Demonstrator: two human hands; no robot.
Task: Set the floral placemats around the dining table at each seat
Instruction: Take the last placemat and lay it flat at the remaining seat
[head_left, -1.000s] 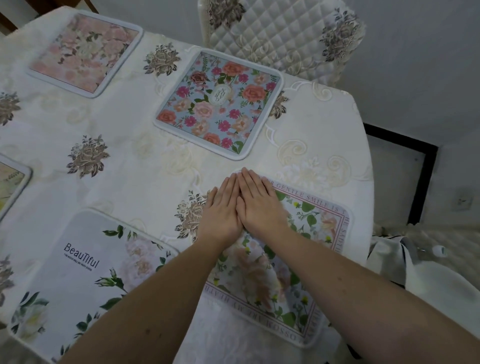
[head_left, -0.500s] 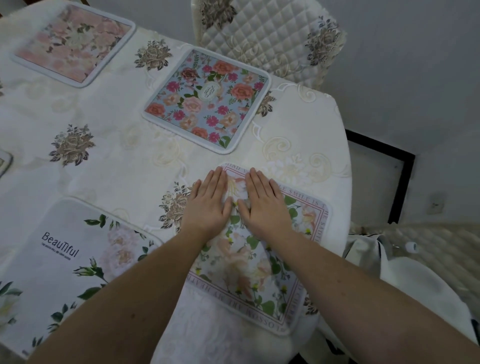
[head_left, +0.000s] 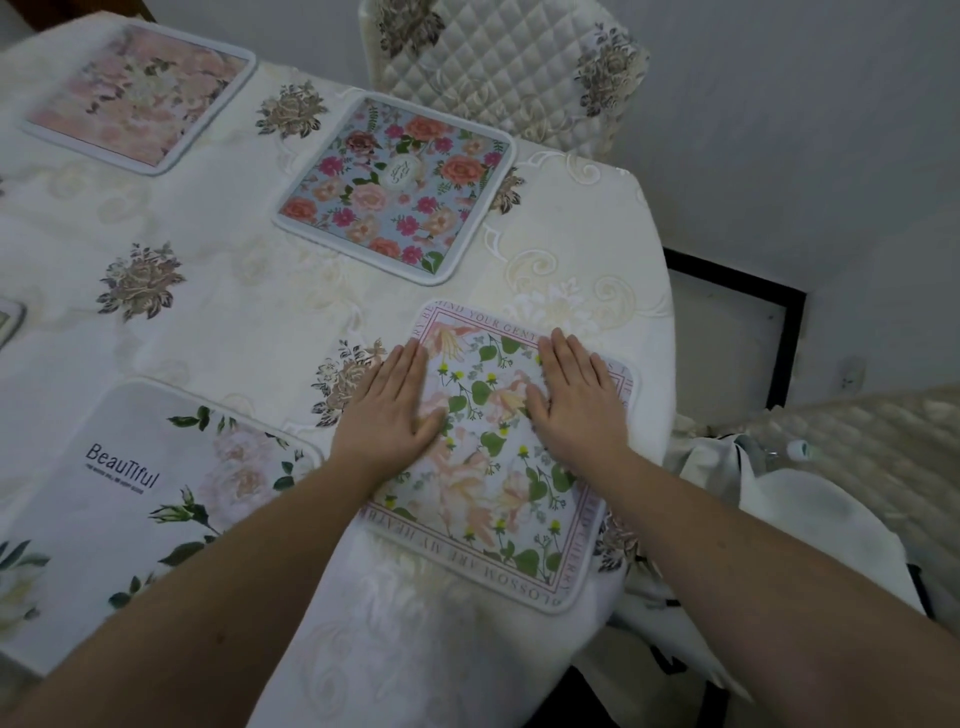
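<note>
While our left hand (head_left: 388, 410) and right hand (head_left: 576, 400) are lying flat — fingers extended, gripping nothing — we are pressing the bordered floral placemat (head_left: 498, 467) beneath them, spread apart across its far half.

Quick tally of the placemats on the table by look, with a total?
Pink rose placemat: 1
Blue floral placemat: 1
Text-bordered placemat under both hands: 1
White "Beautiful" placemat: 1
Placemat cut off at left edge: 1
Total: 5

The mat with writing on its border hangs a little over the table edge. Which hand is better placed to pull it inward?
Probably the right hand: it lies flat on the mat beside the overhanging edge. The left hand rests half on the tablecloth.
</note>
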